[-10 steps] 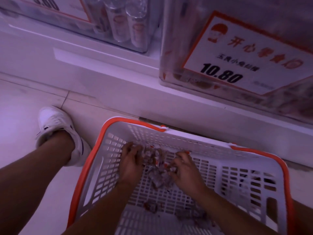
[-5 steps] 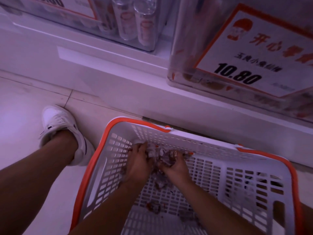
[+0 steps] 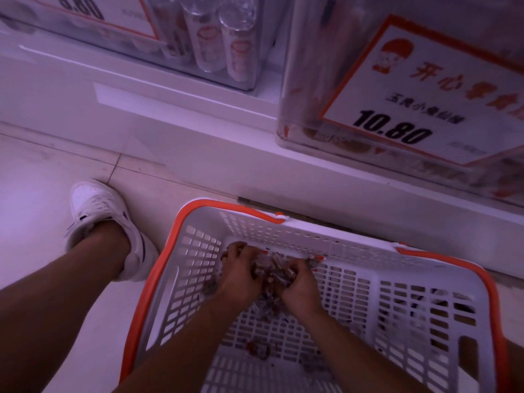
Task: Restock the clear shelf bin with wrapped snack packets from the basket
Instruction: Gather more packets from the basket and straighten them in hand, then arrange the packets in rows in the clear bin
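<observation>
Two bare forearms reached down into a white slotted basket [image 3: 419,316] with an orange rim, which sat on the pale floor tiles against the foot of a white shelf unit [image 3: 198,143]. A few loose wrapped packets [image 3: 259,348] lay on the basket floor nearest the camera. Further in, the left hand [image 3: 239,275] and the right hand [image 3: 302,287] were cupped together, fingers curled around a heap of wrapped snack packets [image 3: 273,272] gathered between them near the basket's far wall. Left of the basket stood a foot in a white shoe [image 3: 97,205]. Beyond, on the shelf, the clear shelf bin [image 3: 309,89] carried an orange-bordered price card [image 3: 425,100] reading 10.80, with snacks showing dimly along its bottom. Another clear bin holding upright tubes [image 3: 221,38] stood to its left
</observation>
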`<state>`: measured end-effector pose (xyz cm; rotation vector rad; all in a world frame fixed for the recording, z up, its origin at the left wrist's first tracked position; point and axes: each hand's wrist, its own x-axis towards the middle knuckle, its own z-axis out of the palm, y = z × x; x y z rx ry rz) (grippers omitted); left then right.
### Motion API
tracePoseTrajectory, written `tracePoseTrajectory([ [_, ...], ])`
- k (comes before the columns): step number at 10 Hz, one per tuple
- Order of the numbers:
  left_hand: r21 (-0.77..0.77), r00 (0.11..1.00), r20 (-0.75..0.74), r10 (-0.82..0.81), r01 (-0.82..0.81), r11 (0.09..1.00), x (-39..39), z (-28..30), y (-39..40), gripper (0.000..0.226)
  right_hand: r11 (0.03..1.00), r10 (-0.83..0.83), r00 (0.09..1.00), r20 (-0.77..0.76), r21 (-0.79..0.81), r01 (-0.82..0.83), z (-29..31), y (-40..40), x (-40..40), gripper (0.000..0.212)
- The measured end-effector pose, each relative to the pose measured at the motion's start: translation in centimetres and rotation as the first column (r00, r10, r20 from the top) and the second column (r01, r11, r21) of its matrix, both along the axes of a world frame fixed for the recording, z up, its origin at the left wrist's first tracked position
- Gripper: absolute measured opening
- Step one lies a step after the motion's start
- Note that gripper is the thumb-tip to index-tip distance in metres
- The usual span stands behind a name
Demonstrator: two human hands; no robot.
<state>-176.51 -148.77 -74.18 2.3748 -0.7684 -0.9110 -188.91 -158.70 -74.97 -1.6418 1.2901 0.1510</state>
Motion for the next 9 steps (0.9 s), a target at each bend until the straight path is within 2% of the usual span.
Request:
tracePoseTrajectory([
  [1, -0.071, 0.999, -0.023, -0.029, 0.027, 0.997, -0.7, 0.0, -0.1, 0.026, 0.989, -0.046, 0.997, 0.058, 0.141, 0.038, 0.1, -0.5, -0.2, 0.038],
  [2, -0.109, 1.000, -0.018, 0.025, -0.027, 0.994, -0.9, 0.5, -0.5, 0.018, 0.966, 0.257, 0.966, 0.002, 0.035, -0.257, 0.2, -0.7, -0.4, 0.076],
  [3, -0.128, 0.997, 0.004, 0.073, -0.072, 0.989, -0.1, 0.3, -0.4, 0.015, 0.937, 0.349, 0.937, 0.001, 0.002, -0.349, 0.1, -0.9, -0.2, 0.095],
  [4, -0.165, 0.980, -0.187, 0.065, -0.096, 0.982, 0.3, 0.4, -0.6, 0.033, 0.915, 0.403, 0.915, 0.011, -0.020, -0.403, 0.1, -1.7, 0.5, 0.086],
  [5, -0.123, 0.953, -0.303, 0.015, -0.055, 0.991, 0.9, 0.3, -0.9, 0.055, 0.870, 0.483, 0.876, 0.000, -0.118, -0.479, 0.0, -2.4, 0.4, 0.064],
  [6, -0.117, 0.952, -0.286, -0.106, 0.076, 0.990, 1.0, 0.7, -0.4, 0.033, 0.901, 0.429, 0.902, 0.040, -0.082, -0.425, 0.3, -2.2, 0.3, 0.051],
  [7, -0.076, 0.960, -0.264, -0.095, 0.077, 0.994, 0.5, 1.0, 0.5, 0.036, 0.880, 0.475, 0.879, 0.046, -0.060, -0.472, 0.3, -1.2, 0.4, 0.056],
  [8, -0.015, 0.947, -0.308, -0.085, 0.084, 0.996, 0.6, 0.8, 1.0, 0.039, 0.842, 0.538, 0.842, 0.041, -0.074, -0.534, 0.2, -0.1, 0.6, 0.072],
  [9, 0.031, 0.929, -0.369, 0.018, -0.007, 0.999, 1.0, 0.9, 1.7, 0.042, 0.856, 0.517, 0.855, 0.049, -0.038, -0.515, 0.4, 0.4, 1.1, 0.053],
])
